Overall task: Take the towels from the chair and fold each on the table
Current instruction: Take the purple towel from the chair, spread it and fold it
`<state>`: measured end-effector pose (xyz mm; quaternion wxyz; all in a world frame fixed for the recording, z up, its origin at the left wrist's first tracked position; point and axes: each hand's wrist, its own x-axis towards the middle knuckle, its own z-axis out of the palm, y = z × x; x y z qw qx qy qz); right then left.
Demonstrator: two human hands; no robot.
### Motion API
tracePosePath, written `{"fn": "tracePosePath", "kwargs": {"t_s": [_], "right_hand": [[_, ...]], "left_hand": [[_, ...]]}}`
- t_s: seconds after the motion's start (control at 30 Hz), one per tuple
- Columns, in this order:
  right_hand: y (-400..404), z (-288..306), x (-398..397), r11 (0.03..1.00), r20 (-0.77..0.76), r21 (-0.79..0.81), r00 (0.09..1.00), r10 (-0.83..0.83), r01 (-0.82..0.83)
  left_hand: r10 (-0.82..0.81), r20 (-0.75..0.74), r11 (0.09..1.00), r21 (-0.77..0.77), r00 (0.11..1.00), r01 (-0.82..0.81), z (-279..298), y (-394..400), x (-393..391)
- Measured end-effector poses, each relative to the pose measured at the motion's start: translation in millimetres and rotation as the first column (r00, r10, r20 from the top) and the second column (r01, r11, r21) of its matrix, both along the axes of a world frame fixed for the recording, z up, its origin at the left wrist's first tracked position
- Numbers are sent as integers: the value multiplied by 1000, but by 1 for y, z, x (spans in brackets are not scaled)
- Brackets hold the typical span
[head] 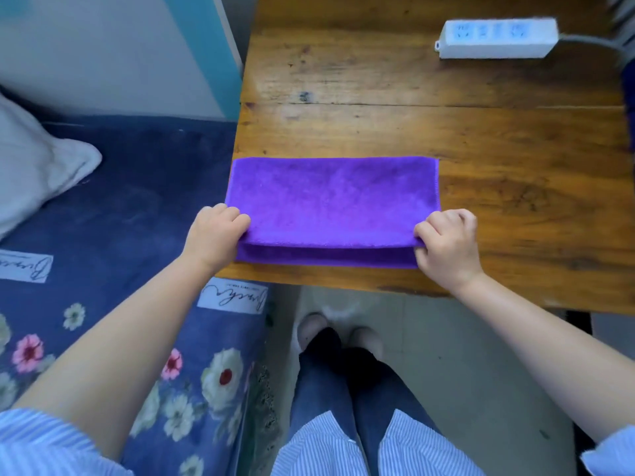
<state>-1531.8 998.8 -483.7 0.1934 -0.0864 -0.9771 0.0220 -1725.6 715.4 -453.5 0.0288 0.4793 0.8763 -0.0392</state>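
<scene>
**Operator:** I'm looking at the purple microfibre towel, a soft rectangle lying at about seven o'clock on the scratched wooden table, its left end flush with the table's left edge. It's doubled over: a top layer sits above a bottom layer whose near hem shows below it.

**Observer:** And the hands?

**Operator:** My left hand pinches the top layer's near-left corner, fingers curled and pressed together over the cloth. My right hand pinches the near-right corner the same way, knuckles bunched. Both corners sit slightly lifted off the lower layer.

**Observer:** So what's the step?

**Operator:** I judge it's finishing this fold. To do it well, I'd keep both corners level, draw the top hem towards me until it meets the lower hem, keep the cloth taut between my hands so no crease sets, then lay it down and smooth outward.

**Observer:** Anything around it to mind?

**Operator:** A white plastic power strip lies at one o'clock, well apart from the towel. At nine o'clock, just beside the table, there's a navy floral blanket with a white pillow on it. I can't see the chair.
</scene>
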Motion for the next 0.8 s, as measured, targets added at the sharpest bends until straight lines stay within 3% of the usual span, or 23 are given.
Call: {"fn": "tracePosePath", "kwargs": {"t_s": [0.2, 0.43, 0.53, 0.67, 0.8], "right_hand": [[-6, -15, 13, 996, 73, 92, 997, -13, 6], [-15, -20, 19, 995, 246, 100, 969, -38, 13], [-19, -17, 24, 999, 276, 39, 961, -16, 6], [-21, -8, 21, 995, 135, -94, 991, -16, 29], [-38, 2, -32, 975, 58, -220, 998, 39, -26]], "left_hand": [[-22, -13, 982, -187, 1000, 19, -13, -3, 20], [141, 0, 934, -332, 990, -133, -21, -8, 33], [218, 44, 866, -470, 975, -173, -21, -10, 37], [377, 75, 857, -407, 923, -317, -3, 9, 26], [365, 275, 931, -91, 889, -354, 0, 52, 19]]}}
